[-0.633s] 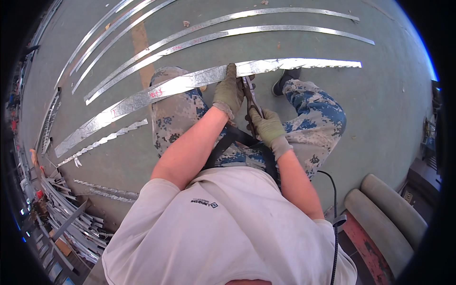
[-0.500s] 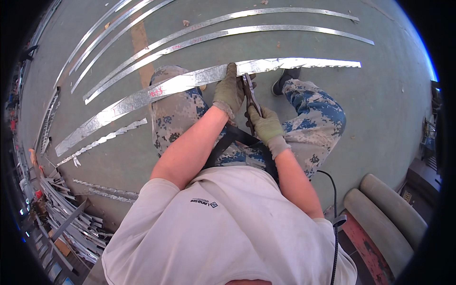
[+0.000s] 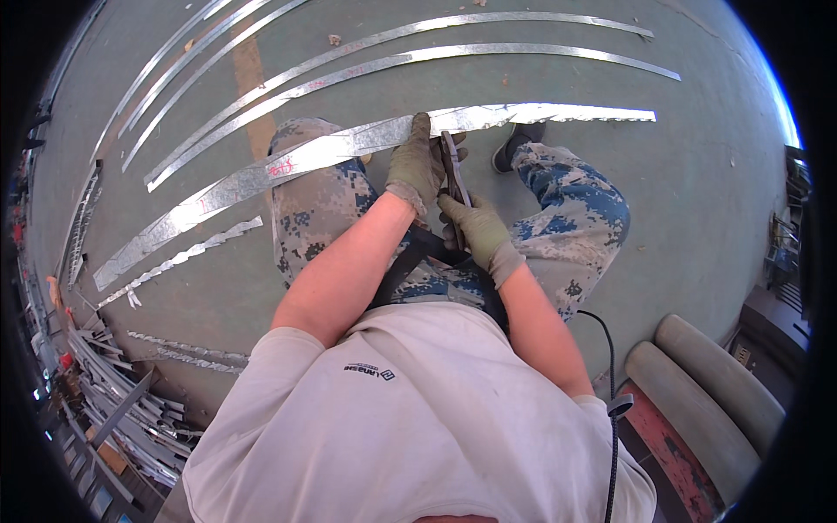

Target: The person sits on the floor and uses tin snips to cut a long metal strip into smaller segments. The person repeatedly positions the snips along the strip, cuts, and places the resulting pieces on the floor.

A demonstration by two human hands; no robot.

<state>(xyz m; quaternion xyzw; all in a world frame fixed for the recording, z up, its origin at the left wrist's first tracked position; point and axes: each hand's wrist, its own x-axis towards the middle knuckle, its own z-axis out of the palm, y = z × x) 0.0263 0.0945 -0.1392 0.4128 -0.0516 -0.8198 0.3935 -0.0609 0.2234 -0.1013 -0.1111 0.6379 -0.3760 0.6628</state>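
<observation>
A long, shiny sheet-metal strip (image 3: 331, 150) with red marks lies across in front of me, above my knees. My left hand (image 3: 413, 167), in a grey-green work glove, is closed on its lower edge near the middle, thumb on top. In my right hand (image 3: 478, 228), gloved too, are tin snips (image 3: 454, 174), fingers wrapped round the handles. Their jaws point up at the strip's near edge, beside my left fingers. To the right of them that edge looks jagged. Whether the blades are biting into the metal cannot be made out.
More metal strips (image 3: 488, 50) lie on the green floor beyond and to the left. A twisted offcut (image 3: 187, 254) is near my left knee. A heap of scrap metal (image 3: 131, 418) fills the lower left. Two padded rolls (image 3: 697, 401) and a black cable (image 3: 614, 375) are at right.
The handles of the snips have come closer together in my right hand. My left hand keeps its hold on the strip. The whole view has shifted slightly.
</observation>
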